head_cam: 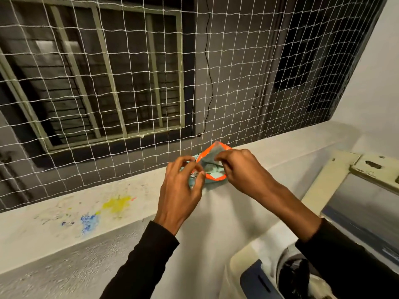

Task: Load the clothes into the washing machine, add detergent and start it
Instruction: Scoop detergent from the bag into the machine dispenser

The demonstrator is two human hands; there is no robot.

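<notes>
Both hands up at the white concrete parapet ledge (pixel 248 152), working a small pale-blue plastic detergent pouch with an orange rim (pixel 212 169). Pouch sits on the ledge, right against the white string safety net (pixel 129 83), mouth spread open toward the camera.

Left hand (pixel 183 186): fingers curled, thumb and fingertips pinching the pouch's left edge. Right hand (pixel 239 167): fingers curled, pinching the right side of the orange rim. The two hands pull the opening apart between them. Contents pale blue inside; can't tell more.

Both arms in black long sleeves (pixel 146 262).

White top-load washing machine (pixel 244 262) at lower right, just below the right forearm. Lid (pixel 356 203) raised, cream frame with a grey panel. Dark clothes (pixel 295 275) visible in the drum opening, blurred.

Yellow and blue paint stains (pixel 116 205) on the ledge, well left of the hands. Barred window (pixel 97 72) behind the net.
</notes>
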